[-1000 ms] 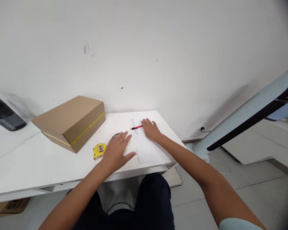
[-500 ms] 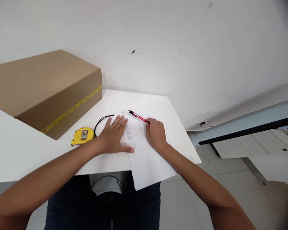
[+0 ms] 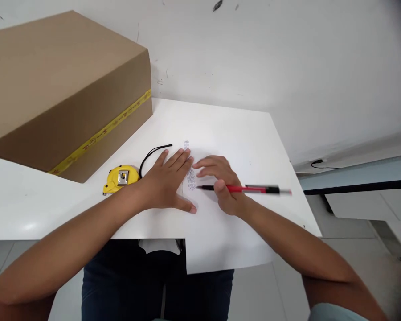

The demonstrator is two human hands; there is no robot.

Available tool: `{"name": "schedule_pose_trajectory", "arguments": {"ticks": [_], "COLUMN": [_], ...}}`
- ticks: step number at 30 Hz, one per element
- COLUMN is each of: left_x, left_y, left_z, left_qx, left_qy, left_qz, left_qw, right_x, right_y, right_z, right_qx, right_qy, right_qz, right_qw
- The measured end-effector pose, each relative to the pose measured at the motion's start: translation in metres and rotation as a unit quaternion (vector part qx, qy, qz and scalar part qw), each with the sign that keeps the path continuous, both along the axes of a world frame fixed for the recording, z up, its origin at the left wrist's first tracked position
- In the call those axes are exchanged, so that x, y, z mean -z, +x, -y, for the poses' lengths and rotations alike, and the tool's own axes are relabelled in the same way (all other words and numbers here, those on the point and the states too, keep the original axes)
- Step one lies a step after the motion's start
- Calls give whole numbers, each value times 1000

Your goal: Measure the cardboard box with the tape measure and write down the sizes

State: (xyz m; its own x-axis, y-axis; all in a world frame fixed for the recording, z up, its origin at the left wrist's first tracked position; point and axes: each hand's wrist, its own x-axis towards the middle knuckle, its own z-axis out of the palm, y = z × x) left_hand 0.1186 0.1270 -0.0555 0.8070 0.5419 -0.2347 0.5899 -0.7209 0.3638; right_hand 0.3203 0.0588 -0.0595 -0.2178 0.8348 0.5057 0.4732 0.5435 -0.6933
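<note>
My left hand (image 3: 169,180) lies flat with fingers spread on the left edge of a white sheet of paper (image 3: 220,245). A narrow column of small handwritten lines (image 3: 191,180) runs down the sheet, partly covered by that hand. In my right hand (image 3: 225,185) is a red and black pen (image 3: 254,190), slightly blurred. Its dark tip points left, close by the lower written lines; I cannot tell whether it touches the paper. The sheet's lower part hangs over the front edge of the table. A yellow tape measure (image 3: 123,177) with a black wrist strap lies left of my left hand.
A large cardboard box (image 3: 87,89) with yellow printed tape stands at the back left of the white table (image 3: 173,118). Behind it rises a scuffed white wall (image 3: 270,58). A black cable (image 3: 317,163) shows beyond the table's right edge.
The pen has turned in my right hand: its dark tip now points left at the writing. The right fingers have loosened and spread. My left hand stays flat; the view has tilted downward.
</note>
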Motion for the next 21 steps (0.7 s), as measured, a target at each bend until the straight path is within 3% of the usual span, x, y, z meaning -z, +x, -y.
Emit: {"name": "schedule_pose_trajectory", "arguments": {"ticks": [4, 8, 10, 15, 21], "left_x": [1, 3, 2, 3, 10], "left_y": [0, 0, 0, 2, 2], "left_z": [1, 0, 0, 1, 2], "left_qx": [2, 4, 3, 0, -11], "left_qy": [2, 0, -1, 1, 3], "left_qz": [15, 17, 12, 12, 35], "left_qw": [1000, 1000, 1000, 1000, 999], "right_x": [7, 3, 1, 1, -2], "right_y": [-1, 8, 8, -1, 1], "right_z": [3, 0, 0, 7, 3], "right_qx": [-80, -65, -55, -7, -45], "right_qy": [-205, -302, -305, -177, -198], "right_qz": [-103, -117, -102, 44, 66], "right_qw": [970, 944, 945, 983, 977]}}
